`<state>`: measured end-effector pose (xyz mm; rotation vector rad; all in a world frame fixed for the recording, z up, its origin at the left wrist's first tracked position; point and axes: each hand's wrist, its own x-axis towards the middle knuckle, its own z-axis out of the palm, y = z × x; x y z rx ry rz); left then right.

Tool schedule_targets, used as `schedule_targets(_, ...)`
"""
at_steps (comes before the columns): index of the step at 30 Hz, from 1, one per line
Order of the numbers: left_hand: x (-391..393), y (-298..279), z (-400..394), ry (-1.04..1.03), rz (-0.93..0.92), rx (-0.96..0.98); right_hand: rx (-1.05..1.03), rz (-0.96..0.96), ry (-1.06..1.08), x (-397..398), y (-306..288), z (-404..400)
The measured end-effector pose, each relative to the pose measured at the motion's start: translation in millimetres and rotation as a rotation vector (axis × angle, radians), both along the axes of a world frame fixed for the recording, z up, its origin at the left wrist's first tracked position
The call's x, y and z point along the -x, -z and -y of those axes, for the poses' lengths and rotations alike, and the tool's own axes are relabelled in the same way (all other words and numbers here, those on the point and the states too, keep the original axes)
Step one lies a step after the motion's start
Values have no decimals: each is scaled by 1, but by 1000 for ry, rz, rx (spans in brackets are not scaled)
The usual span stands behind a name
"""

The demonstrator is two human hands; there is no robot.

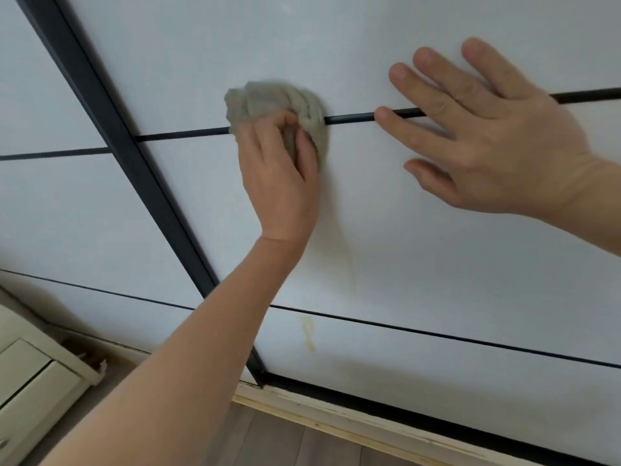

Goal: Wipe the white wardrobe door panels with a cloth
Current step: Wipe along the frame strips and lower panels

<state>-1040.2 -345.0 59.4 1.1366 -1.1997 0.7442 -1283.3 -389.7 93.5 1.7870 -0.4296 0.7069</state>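
A left hand (279,176) gripped a bunched grey cloth (268,104) in curled fingers against a white wardrobe door panel (403,257), over a black dividing strip (349,117), while the right hand (494,136) pressed flat nearby, fingers spread.

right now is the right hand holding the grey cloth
No, the crumpled grey cloth is gripped by the left hand, while the right hand lies flat with fingers spread on the white door panel.

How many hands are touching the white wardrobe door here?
2. The left hand presses a crumpled grey cloth against the white wardrobe door; the right hand rests flat beside it.
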Motion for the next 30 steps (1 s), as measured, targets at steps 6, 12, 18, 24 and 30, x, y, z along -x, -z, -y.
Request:
schedule_targets(6, 17, 225, -49, 65, 673, -619, 15, 10, -17, 1, -1, -1)
schedule_targets(12, 4, 82, -29, 79, 201, -263, 13, 8, -19, 0, 0, -2)
schedule_targets(18, -24, 46, -8, -134, 139, -62, 26, 7, -28, -1, 2, 0)
schedule_targets(24, 0, 255, -62, -24, 247, -866, 27, 5, -54, 1, 2, 1)
schedule_targets(30, -70, 172, -50, -102, -308, -568, 21, 11, -34, 1, 1, 0)
